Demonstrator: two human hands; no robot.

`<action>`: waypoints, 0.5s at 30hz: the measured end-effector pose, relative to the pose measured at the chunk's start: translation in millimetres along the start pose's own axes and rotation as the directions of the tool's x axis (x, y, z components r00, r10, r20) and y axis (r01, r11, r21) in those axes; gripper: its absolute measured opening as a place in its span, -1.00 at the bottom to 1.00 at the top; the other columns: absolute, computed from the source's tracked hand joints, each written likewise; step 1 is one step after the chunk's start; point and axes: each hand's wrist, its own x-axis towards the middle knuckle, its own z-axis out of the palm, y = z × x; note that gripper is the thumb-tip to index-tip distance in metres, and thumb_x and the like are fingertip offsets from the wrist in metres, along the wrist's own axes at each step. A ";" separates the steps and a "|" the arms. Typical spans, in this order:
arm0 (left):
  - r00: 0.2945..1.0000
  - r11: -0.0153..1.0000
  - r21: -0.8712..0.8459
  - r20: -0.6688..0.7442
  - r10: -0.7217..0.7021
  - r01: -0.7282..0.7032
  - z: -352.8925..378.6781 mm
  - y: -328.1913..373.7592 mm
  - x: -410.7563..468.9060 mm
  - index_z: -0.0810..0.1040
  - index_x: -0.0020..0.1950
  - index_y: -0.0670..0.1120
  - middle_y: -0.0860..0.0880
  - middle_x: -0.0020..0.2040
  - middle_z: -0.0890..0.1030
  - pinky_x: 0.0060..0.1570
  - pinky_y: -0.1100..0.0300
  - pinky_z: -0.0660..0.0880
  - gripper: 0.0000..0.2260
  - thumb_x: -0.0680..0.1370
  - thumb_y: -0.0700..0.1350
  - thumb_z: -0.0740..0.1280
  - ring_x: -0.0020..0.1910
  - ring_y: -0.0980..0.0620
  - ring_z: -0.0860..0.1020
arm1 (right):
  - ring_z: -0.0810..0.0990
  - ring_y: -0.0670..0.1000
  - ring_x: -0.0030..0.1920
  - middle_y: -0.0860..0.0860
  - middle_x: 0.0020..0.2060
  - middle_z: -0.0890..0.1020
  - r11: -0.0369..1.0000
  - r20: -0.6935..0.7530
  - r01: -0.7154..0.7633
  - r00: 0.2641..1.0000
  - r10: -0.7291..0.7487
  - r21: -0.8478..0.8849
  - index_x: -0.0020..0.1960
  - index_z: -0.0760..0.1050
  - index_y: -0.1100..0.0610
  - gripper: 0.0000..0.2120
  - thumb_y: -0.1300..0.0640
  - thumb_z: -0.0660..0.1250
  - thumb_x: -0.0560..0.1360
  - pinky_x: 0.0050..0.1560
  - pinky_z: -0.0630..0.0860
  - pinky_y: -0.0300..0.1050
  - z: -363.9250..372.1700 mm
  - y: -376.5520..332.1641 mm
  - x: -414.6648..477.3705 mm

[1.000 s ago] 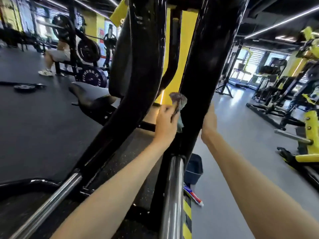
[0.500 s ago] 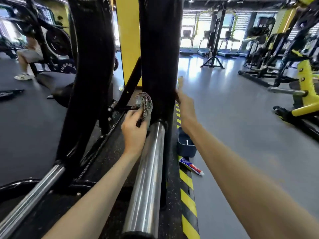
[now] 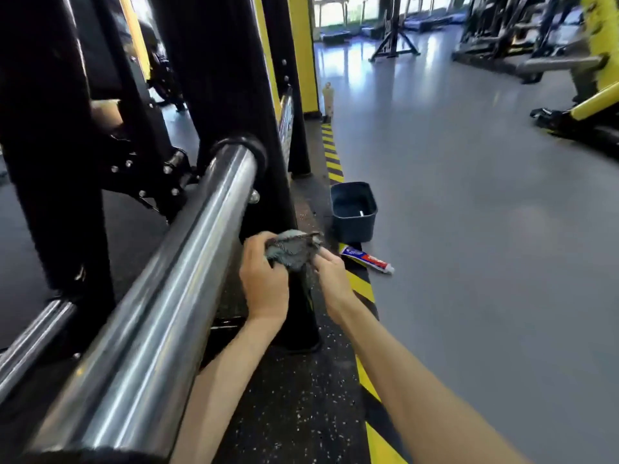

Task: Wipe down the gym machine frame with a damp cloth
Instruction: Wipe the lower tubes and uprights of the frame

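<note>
Both hands low, mid-scene, bunching grey-blue cloth (image 3: 291, 250) between them. Left hand (image 3: 264, 283) grips cloth's left side, fingers curled over it; right hand (image 3: 330, 276) pinches its right edge. Cloth sits against lower part of black machine frame (image 3: 217, 78), just right of chrome bar (image 3: 167, 279). Farther right on floor: dark bin (image 3: 354, 226) and toothpaste tube (image 3: 366, 259), near yellow-black striped tape (image 3: 361, 287).

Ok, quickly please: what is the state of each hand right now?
Left hand: closed, grips the cloth.
Right hand: closed, pinches the same cloth at its other side.
</note>
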 end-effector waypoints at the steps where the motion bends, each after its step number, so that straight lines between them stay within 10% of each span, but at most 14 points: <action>1: 0.992 0.999 -0.008 -0.120 0.039 -0.040 3.4 7.5 11.6 0.55 -0.03 -0.35 -0.28 -0.10 0.57 -0.01 0.33 0.33 -0.63 0.23 -0.50 0.16 -0.07 -0.03 0.43 | 0.55 -0.02 0.17 0.08 0.19 0.59 1.000 -0.024 -0.016 1.000 0.016 -0.004 0.30 0.50 0.17 -0.70 0.20 0.13 0.64 0.20 0.44 -0.22 -4.9 8.1 1.2; 4: 0.900 0.923 0.145 -0.211 0.381 -0.357 0.5 20.8 36.3 0.56 -0.10 -0.34 -0.25 -0.13 0.58 -0.03 0.23 0.28 -0.60 0.14 -0.53 0.14 -0.10 -0.03 0.35 | 0.45 0.00 0.31 0.04 0.27 0.54 0.996 -0.065 -0.085 0.994 0.083 -0.016 0.39 0.43 0.07 -0.65 0.10 0.05 0.67 0.40 0.29 -0.05 -21.9 24.6 2.2; 8: 0.721 0.670 0.352 0.022 0.692 -0.654 0.4 -27.8 48.9 0.57 -0.01 -0.22 -0.10 0.00 0.39 0.11 0.17 0.28 -0.65 0.35 -0.55 0.25 -0.04 -0.11 0.36 | 0.47 0.01 0.31 0.07 0.27 0.53 0.992 -0.029 -0.128 0.991 0.128 -0.013 0.42 0.38 0.07 -0.63 0.09 0.00 0.68 0.43 0.27 -0.02 -32.1 30.7 6.4; 15: 0.561 0.517 0.245 0.522 0.642 -0.820 11.4 -73.1 -20.2 0.64 -0.01 -0.24 -0.16 -0.09 0.60 -0.15 -0.03 0.54 -0.82 0.50 -0.27 0.27 -0.07 -0.08 0.41 | 0.53 -0.22 -0.11 -0.03 -0.01 0.60 0.988 0.008 -0.146 0.989 0.146 0.046 0.26 0.47 0.14 -0.68 0.10 0.01 0.69 -0.21 0.44 -0.49 -24.2 47.9 10.5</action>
